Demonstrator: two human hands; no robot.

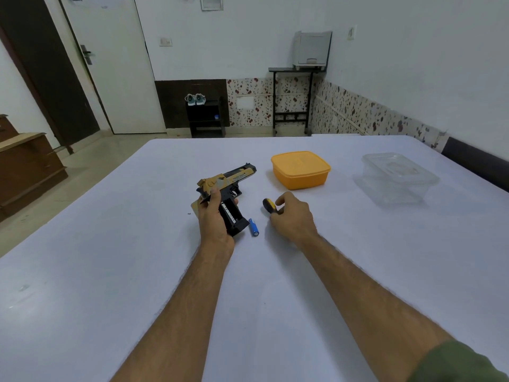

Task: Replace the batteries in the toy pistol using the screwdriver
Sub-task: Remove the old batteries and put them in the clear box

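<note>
Honestly, with the left hand (213, 216) gripping the toy pistol (224, 193) and the right hand (292, 216) curled round the screwdriver (271, 205), I'd steady the grip on the worktop (110, 271) before swapping that blue battery (254, 226) in.

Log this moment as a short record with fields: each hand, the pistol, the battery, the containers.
left hand: grips the toy pistol by its handle, lifted off the table
right hand: holds the screwdriver by its yellow-and-black handle
pistol: barrel points away; handle compartment looks open
battery: blue battery lies on the table, between the hands
containers: orange box, lid on; clear box to its right
</note>
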